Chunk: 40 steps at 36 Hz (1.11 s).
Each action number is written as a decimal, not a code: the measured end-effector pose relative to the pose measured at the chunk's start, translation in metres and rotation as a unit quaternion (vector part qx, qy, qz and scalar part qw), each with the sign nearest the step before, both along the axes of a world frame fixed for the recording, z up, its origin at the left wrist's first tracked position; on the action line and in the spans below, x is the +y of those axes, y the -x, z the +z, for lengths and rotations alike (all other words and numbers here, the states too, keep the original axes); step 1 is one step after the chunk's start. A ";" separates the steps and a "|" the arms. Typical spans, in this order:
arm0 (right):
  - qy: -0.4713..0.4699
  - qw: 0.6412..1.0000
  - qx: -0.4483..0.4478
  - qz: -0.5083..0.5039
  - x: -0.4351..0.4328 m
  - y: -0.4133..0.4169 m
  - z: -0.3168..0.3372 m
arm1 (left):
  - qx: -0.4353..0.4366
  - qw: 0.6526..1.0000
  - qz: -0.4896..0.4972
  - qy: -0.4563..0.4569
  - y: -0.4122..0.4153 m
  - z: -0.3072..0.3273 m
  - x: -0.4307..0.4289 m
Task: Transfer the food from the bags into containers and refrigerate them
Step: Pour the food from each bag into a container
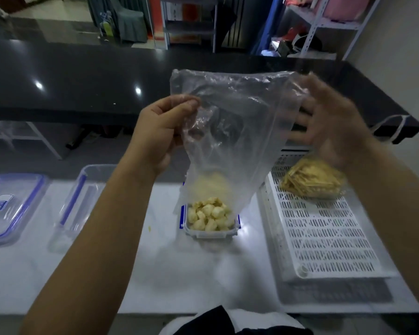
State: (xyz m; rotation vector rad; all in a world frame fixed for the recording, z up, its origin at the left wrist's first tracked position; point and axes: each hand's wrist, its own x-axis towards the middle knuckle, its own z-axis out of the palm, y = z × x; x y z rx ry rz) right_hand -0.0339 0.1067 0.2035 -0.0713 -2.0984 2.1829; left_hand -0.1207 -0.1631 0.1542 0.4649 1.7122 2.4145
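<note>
I hold a clear plastic bag [230, 131] upside down over a small clear container [211, 234] with blue clips on the white table. Pale yellow food chunks [209, 215] fill the container, and the bag's mouth hangs into it. My left hand [160, 131] pinches the bag's upper left corner. My right hand [329, 124] is blurred, fingers spread, against the bag's right side. A second bag of yellow strips [312, 180] lies on the white slotted tray [324, 245] at the right.
A blue-rimmed lid [7, 206] lies at the far left, with an empty clear container [78, 201] beside it. A black counter [82, 76] runs across behind the white table [155, 274]. Metal shelving stands at the back right.
</note>
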 end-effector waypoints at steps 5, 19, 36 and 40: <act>0.052 0.988 -0.138 0.034 -0.016 -0.053 -0.112 | -0.108 0.994 0.026 0.020 -0.018 -0.036 0.015; 0.130 0.964 -0.201 -0.117 0.028 -0.134 -0.149 | -0.197 0.967 -0.066 0.149 -0.144 -0.105 0.052; -0.312 0.919 -0.063 -0.231 0.169 -0.196 -0.173 | -0.007 0.940 0.001 0.342 -0.192 -0.110 0.218; -0.483 0.867 -0.052 -0.113 0.172 -0.190 -0.188 | 0.218 0.792 -0.022 0.570 -0.196 -0.125 0.235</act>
